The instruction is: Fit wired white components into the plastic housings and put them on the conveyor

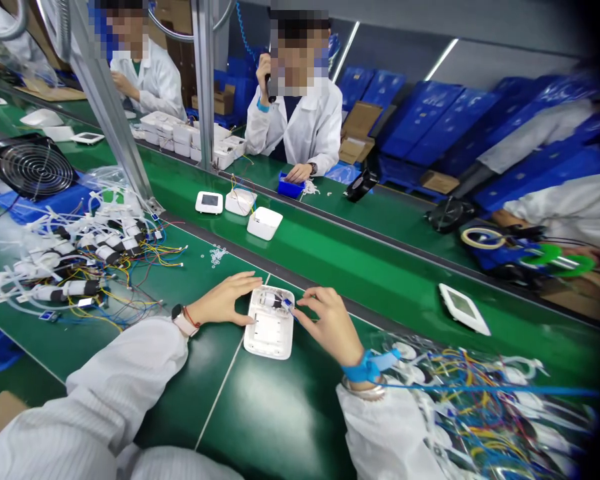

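Note:
A white plastic housing (269, 337) lies open side up on the green bench, with a white and black cylindrical part (271, 301) in its far end. My left hand (225, 300) holds the housing at its far left corner, thumb on the left edge and fingers stretched along the far edge. Over the far right part of the housing, my right hand (333, 325) has its thumb and forefinger at a small blue circuit board (287, 304). These fingertips appear to pinch the board's edge; the exact contact is too small to make out.
Wired pump-like parts (105, 247) are heaped at left, more wired parts (480, 407) at right. Small white rings (217, 255) lie ahead. Beyond, the green belt (360, 267) carries white housings (265, 223) and a display unit (464, 309). A co-worker (300, 127) reaches into a blue bin (290, 188).

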A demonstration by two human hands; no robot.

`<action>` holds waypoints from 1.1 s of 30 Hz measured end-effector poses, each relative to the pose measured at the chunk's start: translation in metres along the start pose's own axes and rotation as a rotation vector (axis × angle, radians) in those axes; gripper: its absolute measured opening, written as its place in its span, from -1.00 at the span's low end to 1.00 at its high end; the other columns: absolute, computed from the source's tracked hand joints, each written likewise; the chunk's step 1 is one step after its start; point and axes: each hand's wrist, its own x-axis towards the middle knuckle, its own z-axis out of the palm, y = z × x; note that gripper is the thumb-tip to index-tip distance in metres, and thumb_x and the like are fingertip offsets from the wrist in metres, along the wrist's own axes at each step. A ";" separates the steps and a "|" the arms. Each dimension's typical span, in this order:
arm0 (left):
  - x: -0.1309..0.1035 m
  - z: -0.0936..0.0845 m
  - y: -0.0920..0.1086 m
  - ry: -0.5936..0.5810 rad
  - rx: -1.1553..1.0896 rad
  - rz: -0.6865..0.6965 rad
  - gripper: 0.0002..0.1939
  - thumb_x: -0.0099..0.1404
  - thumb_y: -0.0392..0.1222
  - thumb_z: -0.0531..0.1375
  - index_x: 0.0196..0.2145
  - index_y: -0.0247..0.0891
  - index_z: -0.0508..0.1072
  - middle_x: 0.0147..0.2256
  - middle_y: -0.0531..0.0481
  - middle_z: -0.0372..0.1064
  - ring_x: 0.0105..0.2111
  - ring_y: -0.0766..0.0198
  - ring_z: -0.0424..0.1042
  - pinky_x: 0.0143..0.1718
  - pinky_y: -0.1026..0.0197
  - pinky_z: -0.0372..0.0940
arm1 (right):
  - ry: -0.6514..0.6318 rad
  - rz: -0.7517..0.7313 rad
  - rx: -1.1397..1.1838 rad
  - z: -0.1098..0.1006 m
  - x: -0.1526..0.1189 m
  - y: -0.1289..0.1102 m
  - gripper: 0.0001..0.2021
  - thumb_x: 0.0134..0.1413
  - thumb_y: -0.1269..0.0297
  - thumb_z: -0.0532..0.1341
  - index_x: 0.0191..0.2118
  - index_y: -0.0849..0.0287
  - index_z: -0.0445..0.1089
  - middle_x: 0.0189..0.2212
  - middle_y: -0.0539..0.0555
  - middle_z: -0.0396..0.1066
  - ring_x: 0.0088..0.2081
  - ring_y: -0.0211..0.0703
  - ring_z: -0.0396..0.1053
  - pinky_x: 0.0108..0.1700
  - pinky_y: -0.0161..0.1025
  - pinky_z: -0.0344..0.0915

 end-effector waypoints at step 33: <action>0.000 0.000 0.002 -0.026 -0.073 -0.044 -0.18 0.00 -0.02 0.30 0.17 -0.26 0.11 0.17 -0.14 0.08 0.20 0.10 -0.04 0.20 0.03 -0.05 | -0.252 0.078 -0.519 0.018 -0.003 -0.059 -0.76 0.07 0.46 0.12 -0.13 0.31 0.40 -0.23 0.21 0.34 -0.26 -0.01 0.15 -0.27 -0.10 0.03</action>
